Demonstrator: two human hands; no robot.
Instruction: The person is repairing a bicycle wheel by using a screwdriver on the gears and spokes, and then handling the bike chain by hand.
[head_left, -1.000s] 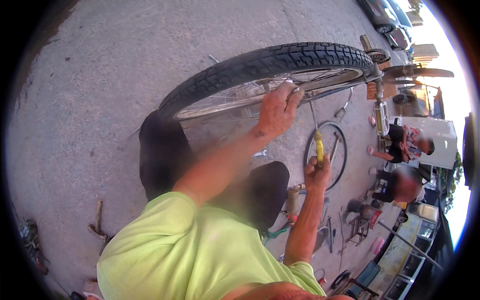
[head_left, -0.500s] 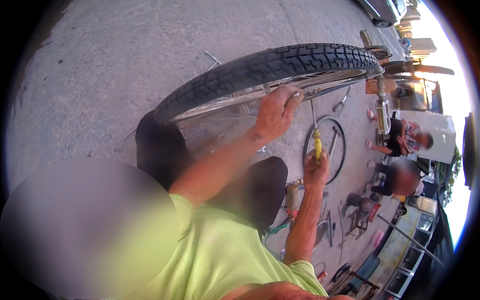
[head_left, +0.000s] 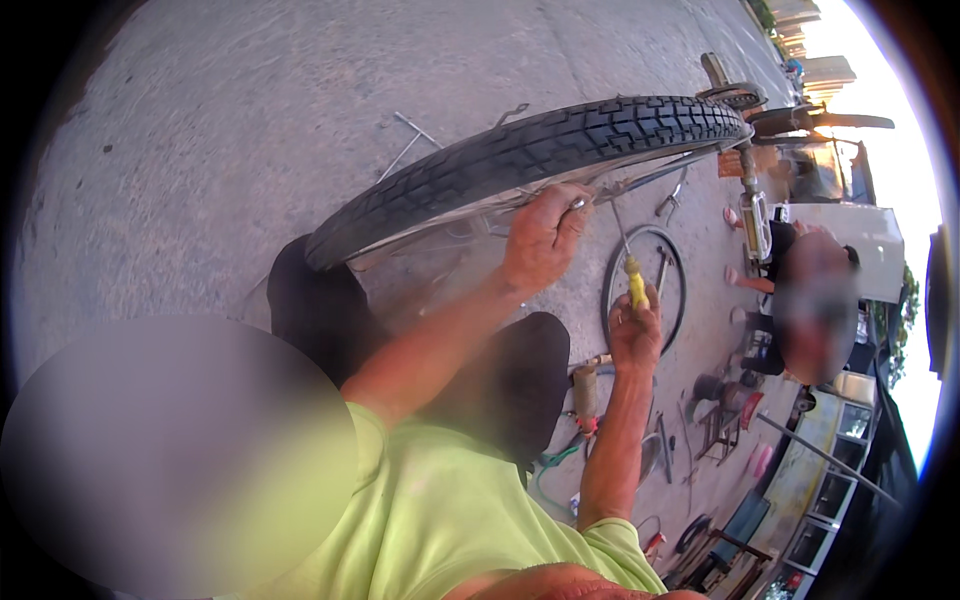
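Observation:
A bicycle wheel with a black treaded tyre (head_left: 560, 128) arches in front of me. Below the tyre, at the side of the wheel near its middle, my left hand (head_left: 543, 238) is closed. A small bit of metal (head_left: 577, 203) shows between its thumb and finger; the rest is hidden. To its right, my right hand (head_left: 637, 330) grips a screwdriver (head_left: 636, 283) by its yellow handle. The thin shaft points up toward the wheel's middle, close to my left hand; whether its tip touches anything I cannot tell.
The bicycle's pedal (head_left: 756, 225) juts out at the wheel's right end. On the concrete lie a loose black bicycle tyre (head_left: 684, 300), a metal cross-shaped tool (head_left: 412, 135) and several tools. Two people sit at the right, near a low stool (head_left: 722, 432).
The view has shifted slightly. My left hand sits a little lower and further left along the wheel. The screwdriver leans more, its tip end further left; both hands keep their grip.

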